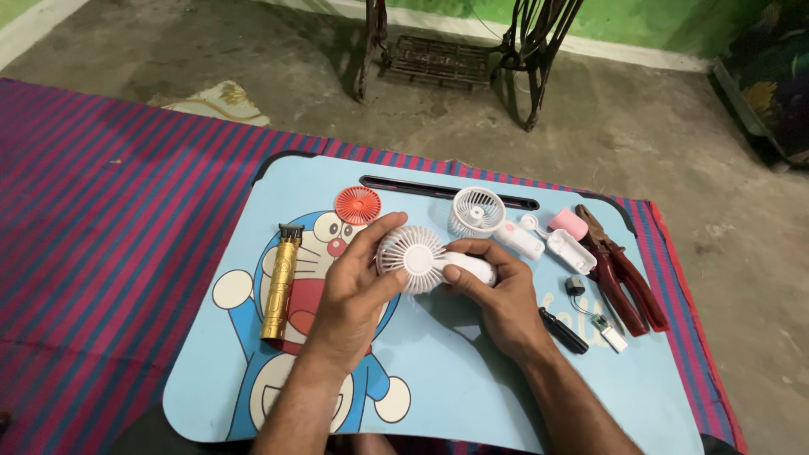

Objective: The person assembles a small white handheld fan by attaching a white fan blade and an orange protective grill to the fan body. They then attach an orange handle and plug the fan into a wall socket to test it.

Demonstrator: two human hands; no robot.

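Note:
A small white hand-held fan (415, 257) lies between both my hands over a light blue lap table (472, 379) with a cartoon figure. My left hand (358, 291) cups the round fan head, thumb and fingers around its grille. My right hand (497, 295) grips the white handle of the fan. Behind them lie a loose white fan grille (477, 211) and a red fan blade disc (357, 205).
A gold hair trimmer (281, 282) lies left of my hands. To the right are white and pink casing parts (563, 236), red-handled pliers (622, 274), a black screwdriver (563, 330), a small motor (575, 286) and a circuit board (608, 330). A striped cloth (101, 227) covers the surface; concrete floor beyond.

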